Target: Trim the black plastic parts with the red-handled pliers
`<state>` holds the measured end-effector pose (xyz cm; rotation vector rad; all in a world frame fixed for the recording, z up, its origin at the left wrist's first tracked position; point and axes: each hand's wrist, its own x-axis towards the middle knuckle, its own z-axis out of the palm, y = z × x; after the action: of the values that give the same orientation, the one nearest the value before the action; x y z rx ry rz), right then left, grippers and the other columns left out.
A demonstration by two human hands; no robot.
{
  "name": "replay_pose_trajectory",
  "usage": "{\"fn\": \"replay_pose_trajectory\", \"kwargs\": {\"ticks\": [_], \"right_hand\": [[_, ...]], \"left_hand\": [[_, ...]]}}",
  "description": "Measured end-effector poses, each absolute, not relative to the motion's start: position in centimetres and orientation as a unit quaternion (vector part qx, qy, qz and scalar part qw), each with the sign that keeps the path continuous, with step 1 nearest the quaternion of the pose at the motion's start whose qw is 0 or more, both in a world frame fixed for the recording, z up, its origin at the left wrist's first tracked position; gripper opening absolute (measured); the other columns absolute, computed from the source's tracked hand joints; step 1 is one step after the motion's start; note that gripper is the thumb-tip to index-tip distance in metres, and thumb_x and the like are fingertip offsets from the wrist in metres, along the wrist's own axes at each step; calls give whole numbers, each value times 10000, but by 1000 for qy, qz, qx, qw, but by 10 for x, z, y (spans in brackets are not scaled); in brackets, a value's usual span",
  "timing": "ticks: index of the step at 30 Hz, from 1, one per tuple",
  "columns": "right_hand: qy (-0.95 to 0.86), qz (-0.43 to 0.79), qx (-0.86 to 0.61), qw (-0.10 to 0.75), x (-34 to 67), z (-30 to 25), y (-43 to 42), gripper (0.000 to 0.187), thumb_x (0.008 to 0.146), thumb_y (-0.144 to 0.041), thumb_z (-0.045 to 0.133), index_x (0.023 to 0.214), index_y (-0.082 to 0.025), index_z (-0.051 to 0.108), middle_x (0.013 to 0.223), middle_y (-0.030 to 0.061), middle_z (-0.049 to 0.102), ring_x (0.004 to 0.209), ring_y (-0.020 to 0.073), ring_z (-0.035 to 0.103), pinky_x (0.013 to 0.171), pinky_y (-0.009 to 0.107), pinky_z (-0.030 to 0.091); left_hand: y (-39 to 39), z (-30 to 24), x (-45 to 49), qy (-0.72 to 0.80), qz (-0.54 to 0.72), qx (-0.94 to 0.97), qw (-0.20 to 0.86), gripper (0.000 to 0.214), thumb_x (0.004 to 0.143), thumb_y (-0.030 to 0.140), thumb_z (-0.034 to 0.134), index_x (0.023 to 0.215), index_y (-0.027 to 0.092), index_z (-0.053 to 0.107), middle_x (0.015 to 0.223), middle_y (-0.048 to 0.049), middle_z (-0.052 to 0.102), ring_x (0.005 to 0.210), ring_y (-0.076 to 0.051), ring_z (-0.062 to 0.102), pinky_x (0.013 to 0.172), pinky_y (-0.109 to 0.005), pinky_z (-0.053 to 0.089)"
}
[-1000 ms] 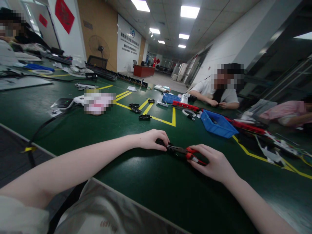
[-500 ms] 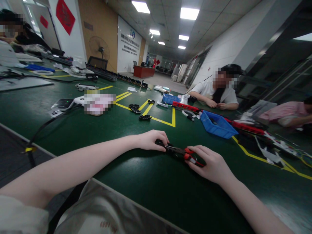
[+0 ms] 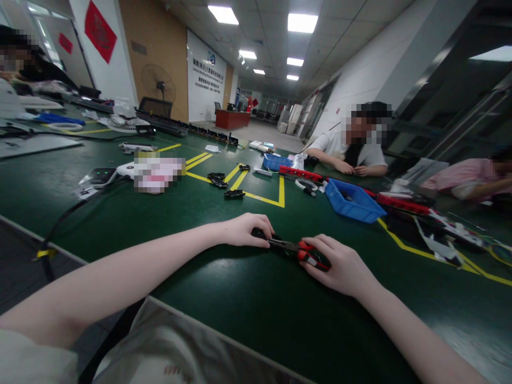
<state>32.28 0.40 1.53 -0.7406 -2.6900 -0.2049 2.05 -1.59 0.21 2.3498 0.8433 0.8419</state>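
Note:
My left hand (image 3: 248,230) pinches a small black part (image 3: 260,233) just above the green table; the fingers cover much of it. In my right hand (image 3: 340,264) is a pair of pliers (image 3: 303,252) with red and black handles. The jaws of the pliers point left and meet the black part at my left fingertips; whether they grip it I cannot tell. Beyond my hands, several similar black parts lie on the table, the nearest (image 3: 234,194) beside a yellow tape line.
A blue bin (image 3: 354,201) stands right of centre, with a red strip (image 3: 408,204) behind it. A cable (image 3: 306,186) lies left of the bin. A white device (image 3: 96,178) with a black cord sits at left. One person (image 3: 352,144) sits across the table, others at both sides.
The whole view has shifted slightly. My hands stay close together, with the black part and the pliers held as before.

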Motion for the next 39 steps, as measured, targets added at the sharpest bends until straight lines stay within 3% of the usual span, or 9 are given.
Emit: {"fn": "replay_pose_trajectory", "kwargs": {"ticks": [11,18,26,39], "right_hand": [[-929,-193,-225,220,316,21,2,402,815,-371,631,1172,-185,634,1023,112,704,950,277,638,900,486,447],[-930,-189,-212,232,318,18,5,448,834,-328,621,1257,-182,592,1114,133,670,993,273,631,826,416,513],[-916,-240,-229,227,316,21,5,465,870,-318,577,1298,-141,529,1170,175,612,1076,324,569,897,478,469],[-918,-241,-215,231,315,20,4,470,839,-346,595,1276,-177,562,1108,143,666,1021,306,617,930,503,450]], "left_hand": [[-14,0,20,316,308,859,260,137,825,259,733,907,150,715,1097,-80,647,1016,-183,632,956,-337,471],[-15,1,21,316,305,862,254,129,835,250,722,905,144,701,1083,-79,641,997,-179,626,937,-326,470],[-16,1,21,317,292,864,261,153,868,278,680,943,145,692,1086,-78,628,998,-177,622,934,-301,464],[-17,3,23,335,281,853,287,198,953,243,529,963,138,697,1048,-65,631,969,-166,609,935,-286,451]]}}
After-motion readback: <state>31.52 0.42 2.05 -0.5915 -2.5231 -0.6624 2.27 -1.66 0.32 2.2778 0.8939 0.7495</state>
